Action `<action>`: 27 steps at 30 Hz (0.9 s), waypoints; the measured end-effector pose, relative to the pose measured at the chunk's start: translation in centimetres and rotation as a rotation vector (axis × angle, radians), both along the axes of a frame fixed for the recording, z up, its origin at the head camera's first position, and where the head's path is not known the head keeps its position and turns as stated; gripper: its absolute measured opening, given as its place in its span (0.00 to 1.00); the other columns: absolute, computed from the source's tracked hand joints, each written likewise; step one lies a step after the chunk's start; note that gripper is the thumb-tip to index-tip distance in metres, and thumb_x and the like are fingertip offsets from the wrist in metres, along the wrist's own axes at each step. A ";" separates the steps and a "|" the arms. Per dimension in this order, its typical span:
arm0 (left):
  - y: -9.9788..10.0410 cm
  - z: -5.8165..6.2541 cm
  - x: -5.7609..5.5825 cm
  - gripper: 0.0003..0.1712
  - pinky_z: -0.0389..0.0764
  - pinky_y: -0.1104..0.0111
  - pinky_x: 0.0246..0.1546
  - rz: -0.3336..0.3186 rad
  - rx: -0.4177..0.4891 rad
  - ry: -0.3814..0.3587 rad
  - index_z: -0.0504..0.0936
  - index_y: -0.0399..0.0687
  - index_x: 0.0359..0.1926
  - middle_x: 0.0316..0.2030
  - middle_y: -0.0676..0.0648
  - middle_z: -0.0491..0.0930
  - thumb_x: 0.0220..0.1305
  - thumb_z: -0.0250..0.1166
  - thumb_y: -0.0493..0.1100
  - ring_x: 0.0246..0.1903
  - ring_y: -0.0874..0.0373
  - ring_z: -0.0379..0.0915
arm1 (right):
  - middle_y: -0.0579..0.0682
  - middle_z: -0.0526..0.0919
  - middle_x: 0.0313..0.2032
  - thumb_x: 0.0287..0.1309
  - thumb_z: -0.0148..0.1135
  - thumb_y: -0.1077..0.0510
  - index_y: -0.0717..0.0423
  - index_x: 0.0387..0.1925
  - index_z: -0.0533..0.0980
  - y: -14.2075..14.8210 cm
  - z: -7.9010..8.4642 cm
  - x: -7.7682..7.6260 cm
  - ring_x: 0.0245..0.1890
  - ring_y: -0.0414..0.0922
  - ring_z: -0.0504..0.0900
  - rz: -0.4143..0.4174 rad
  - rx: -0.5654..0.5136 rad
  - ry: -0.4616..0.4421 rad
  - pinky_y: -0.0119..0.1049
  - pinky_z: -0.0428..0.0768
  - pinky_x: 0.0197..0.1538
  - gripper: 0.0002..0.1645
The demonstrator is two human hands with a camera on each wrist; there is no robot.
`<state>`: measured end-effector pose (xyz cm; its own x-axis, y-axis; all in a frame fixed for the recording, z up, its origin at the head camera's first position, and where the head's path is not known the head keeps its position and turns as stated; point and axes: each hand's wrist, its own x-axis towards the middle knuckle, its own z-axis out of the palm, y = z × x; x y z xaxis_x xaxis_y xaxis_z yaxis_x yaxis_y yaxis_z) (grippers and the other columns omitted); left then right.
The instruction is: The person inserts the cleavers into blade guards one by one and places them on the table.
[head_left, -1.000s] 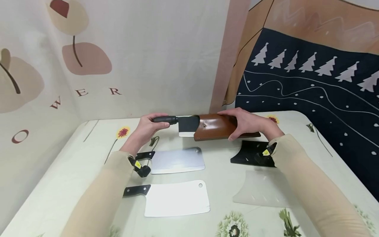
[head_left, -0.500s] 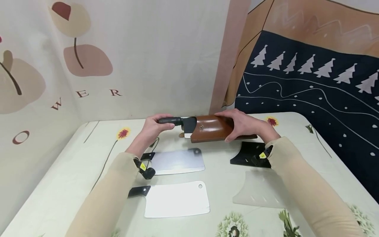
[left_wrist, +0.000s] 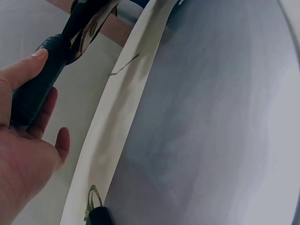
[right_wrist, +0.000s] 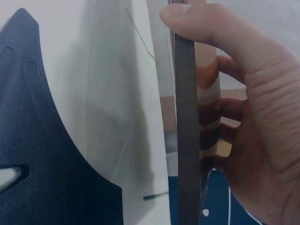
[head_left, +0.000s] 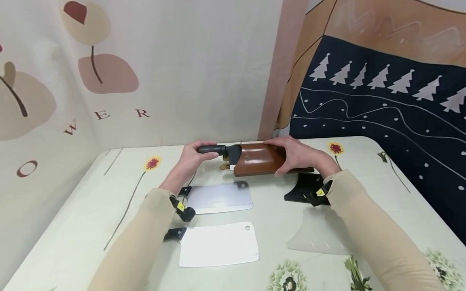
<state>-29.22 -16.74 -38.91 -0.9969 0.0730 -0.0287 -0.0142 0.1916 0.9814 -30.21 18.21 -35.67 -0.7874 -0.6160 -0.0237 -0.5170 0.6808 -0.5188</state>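
In the head view my left hand [head_left: 191, 161] grips the black handle [head_left: 212, 149] of a cleaver. Most of its dark blade [head_left: 234, 154] sits inside a brown leather sheath [head_left: 259, 157]; only a strip by the handle shows. Across the sheath's far end, my right hand [head_left: 297, 155] holds it between thumb and fingers. The left wrist view shows the thumb and fingers round the handle [left_wrist: 40, 84]. A small tan strap with a stud [head_left: 225, 166] hangs at the sheath's mouth. The sheath's edge [right_wrist: 187, 122] stands upright in the right wrist view.
Nearer on the flowered tablecloth [head_left: 120, 190] lie a silver cleaver [head_left: 220, 198] and a white-bladed cleaver [head_left: 220, 246]. To the right are a black blade guard [head_left: 300, 189] and a translucent white one [head_left: 316, 234]. A curtain [head_left: 182, 72] hangs behind the table.
My left hand has moved right, and the cleaver's blade has slid deeper into the brown sheath. The right hand and sheath have shifted slightly left.
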 end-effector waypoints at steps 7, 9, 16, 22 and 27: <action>0.9 -0.1 -0.2 0.27 0.71 0.62 0.56 -0.018 0.000 0.047 0.81 0.36 0.61 0.58 0.37 0.77 0.60 0.75 0.34 0.55 0.47 0.73 | 0.57 0.73 0.65 0.40 0.84 0.53 0.54 0.75 0.66 -0.6 -0.2 -0.7 0.60 0.55 0.67 0.056 -0.049 -0.008 0.57 0.70 0.62 0.59; 1.1 -0.1 -0.2 0.27 0.71 0.62 0.57 -0.018 0.006 0.055 0.81 0.36 0.61 0.58 0.37 0.77 0.60 0.75 0.34 0.56 0.47 0.73 | 0.57 0.74 0.65 0.40 0.84 0.53 0.54 0.74 0.66 -0.7 -0.2 -0.9 0.60 0.55 0.68 0.058 -0.057 -0.005 0.57 0.70 0.61 0.58; 1.0 -0.4 -0.7 0.28 0.70 0.60 0.58 -0.013 -0.026 0.056 0.80 0.38 0.61 0.59 0.38 0.77 0.60 0.75 0.36 0.57 0.46 0.72 | 0.57 0.75 0.66 0.39 0.83 0.51 0.53 0.74 0.67 -1.6 -0.5 -1.8 0.61 0.55 0.68 0.076 -0.053 0.024 0.57 0.71 0.61 0.58; 0.1 -1.5 -1.8 0.28 0.69 0.56 0.62 0.013 -0.073 0.005 0.81 0.42 0.62 0.60 0.41 0.77 0.61 0.75 0.38 0.59 0.46 0.71 | 0.56 0.75 0.65 0.38 0.84 0.48 0.52 0.75 0.67 -2.6 -0.8 -3.1 0.59 0.55 0.68 0.077 0.024 0.052 0.54 0.70 0.60 0.61; -0.3 -2.0 -2.4 0.27 0.68 0.55 0.64 0.027 -0.103 -0.020 0.81 0.44 0.62 0.61 0.42 0.76 0.61 0.74 0.38 0.61 0.46 0.70 | 0.55 0.74 0.66 0.37 0.85 0.48 0.52 0.75 0.66 -3.6 -1.0 -4.1 0.63 0.56 0.66 0.059 0.076 0.019 0.55 0.67 0.64 0.61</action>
